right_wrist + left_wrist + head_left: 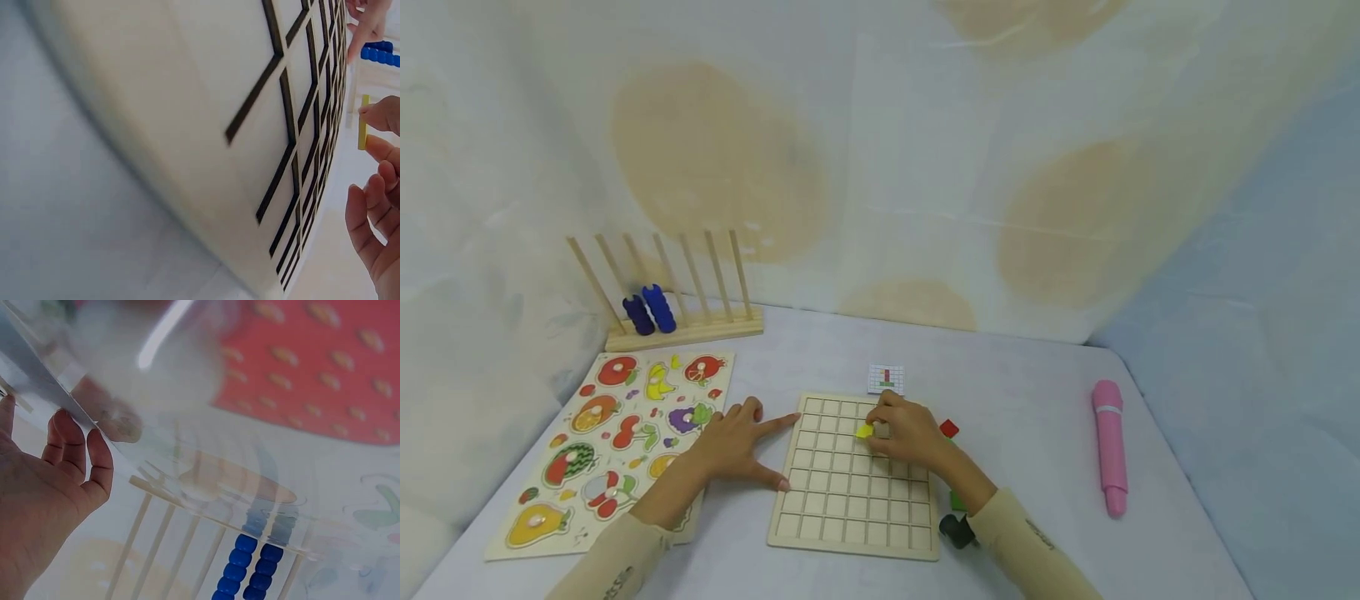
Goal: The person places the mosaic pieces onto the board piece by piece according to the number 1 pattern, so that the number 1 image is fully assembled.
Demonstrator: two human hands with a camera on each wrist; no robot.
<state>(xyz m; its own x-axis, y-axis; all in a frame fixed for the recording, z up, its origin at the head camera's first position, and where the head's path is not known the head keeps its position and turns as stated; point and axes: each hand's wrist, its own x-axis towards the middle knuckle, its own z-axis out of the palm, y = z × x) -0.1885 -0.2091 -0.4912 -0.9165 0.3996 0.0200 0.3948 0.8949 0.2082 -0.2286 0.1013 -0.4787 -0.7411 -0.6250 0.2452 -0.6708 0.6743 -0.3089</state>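
Note:
A wooden grid board (831,505) with square recesses lies flat on the table. My left hand (735,448) has thumb and index finger spread, their tips at the board's left edge; the left wrist view shows the same hand (44,494) with its other fingers bent. Between thumb and index finger, my right hand (913,431) pinches a small yellow tile (864,432) over the upper part of the grid. Seen from the right wrist, the yellow tile (362,125) stands edge-on above the board, and the right hand's (382,200) remaining fingers curl loosely.
Behind the board lies a small pattern card (886,379). Red (949,428), green (957,501) and black (957,531) pieces lie along its right side. A fruit puzzle (602,433) and a peg rack (700,327) with blue beads stand left; a pink microphone-like stick (1110,446) lies far right.

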